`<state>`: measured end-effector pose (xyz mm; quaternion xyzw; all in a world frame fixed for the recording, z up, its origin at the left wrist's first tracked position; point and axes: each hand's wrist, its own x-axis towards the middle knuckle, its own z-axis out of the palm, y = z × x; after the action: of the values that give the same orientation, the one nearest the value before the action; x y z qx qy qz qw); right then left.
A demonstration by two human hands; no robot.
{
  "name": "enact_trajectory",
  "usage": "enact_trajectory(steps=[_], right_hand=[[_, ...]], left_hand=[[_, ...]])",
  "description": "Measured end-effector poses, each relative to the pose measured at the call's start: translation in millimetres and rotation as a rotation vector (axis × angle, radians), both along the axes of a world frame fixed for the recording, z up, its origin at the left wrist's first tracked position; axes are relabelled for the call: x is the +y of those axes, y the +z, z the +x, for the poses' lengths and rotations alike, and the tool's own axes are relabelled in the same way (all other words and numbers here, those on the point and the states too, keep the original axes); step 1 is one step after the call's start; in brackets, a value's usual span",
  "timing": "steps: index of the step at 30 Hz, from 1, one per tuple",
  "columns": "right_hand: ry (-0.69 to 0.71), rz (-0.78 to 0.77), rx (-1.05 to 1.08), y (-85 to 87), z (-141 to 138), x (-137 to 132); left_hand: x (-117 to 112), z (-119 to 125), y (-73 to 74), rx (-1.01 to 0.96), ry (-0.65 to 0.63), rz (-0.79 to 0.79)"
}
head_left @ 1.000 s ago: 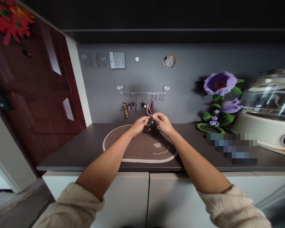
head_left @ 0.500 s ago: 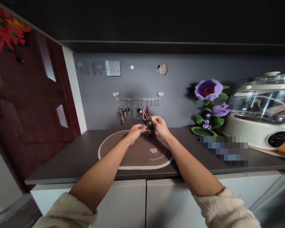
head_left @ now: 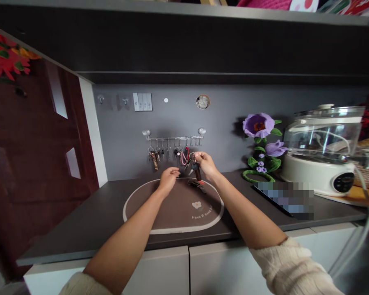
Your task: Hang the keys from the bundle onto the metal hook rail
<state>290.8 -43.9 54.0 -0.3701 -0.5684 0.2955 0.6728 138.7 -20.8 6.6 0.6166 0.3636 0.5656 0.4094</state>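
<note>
My right hand point(head_left: 206, 164) pinches the ring of a bunch of keys point(head_left: 196, 169), which hangs down with a dark fob above the mat. My left hand point(head_left: 169, 180) is off the bunch, to its left; its fingers are loosely bent, with nothing visible between them. Below the hanging bunch, more keys point(head_left: 197, 186) lie on the brown mat point(head_left: 169, 213). Behind my hands a clear hook rail point(head_left: 175, 138) on the wall carries several key sets, among them a brown key fob point(head_left: 154, 160) and a pink strap point(head_left: 183, 158). The hooks at its right end hold nothing.
A purple knitted flower point(head_left: 258, 125) stands on the counter to the right, beside a white appliance with a clear lid point(head_left: 318, 170). A blurred-out flat object point(head_left: 287, 200) lies in front of them. A dark shelf point(head_left: 184, 45) overhangs the counter.
My left hand has let go of the key bunch and moved left. My right hand still holds the ring. The view has tilted up and shifted slightly.
</note>
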Motion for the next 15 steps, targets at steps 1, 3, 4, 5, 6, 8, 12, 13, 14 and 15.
enact_trajectory(steps=[1, 3, 4, 5, 6, 8, 12, 13, 14, 15], right_hand=[[-0.021, 0.002, -0.009, 2.2, 2, 3], [-0.071, 0.009, -0.035, 6.5, 8, 11], [-0.098, 0.014, -0.049, 8.7, 10, 16], [-0.121, 0.019, -0.060, 11.0, 13, 20], [-0.139, 0.021, -0.068, 13.5, 15, 25], [-0.172, 0.023, -0.077, 19.1, 18, 33], [-0.265, 0.020, -0.077, 31.1, 20, 47], [-0.293, 0.017, -0.078, 33.8, 20, 50], [-0.317, 0.008, -0.081, 36.3, 20, 54], [-0.342, -0.004, -0.087, 38.5, 20, 57]], left_hand=[[0, 0, -0.4, 0.019, 0.012, 0.012], [2, 1, -1.8, 0.051, 0.036, 0.048], [2, 1, -2.6, 0.067, 0.046, 0.070], [3, 1, -3.5, 0.086, 0.057, 0.093], [3, 1, -4.4, 0.107, 0.068, 0.113], [3, 1, -5.9, 0.157, 0.081, 0.148], [4, 2, -7.7, 0.227, 0.103, 0.185], [4, 3, -8.1, 0.238, 0.112, 0.190], [5, 3, -8.6, 0.250, 0.122, 0.195], [6, 3, -9.0, 0.263, 0.131, 0.199]])
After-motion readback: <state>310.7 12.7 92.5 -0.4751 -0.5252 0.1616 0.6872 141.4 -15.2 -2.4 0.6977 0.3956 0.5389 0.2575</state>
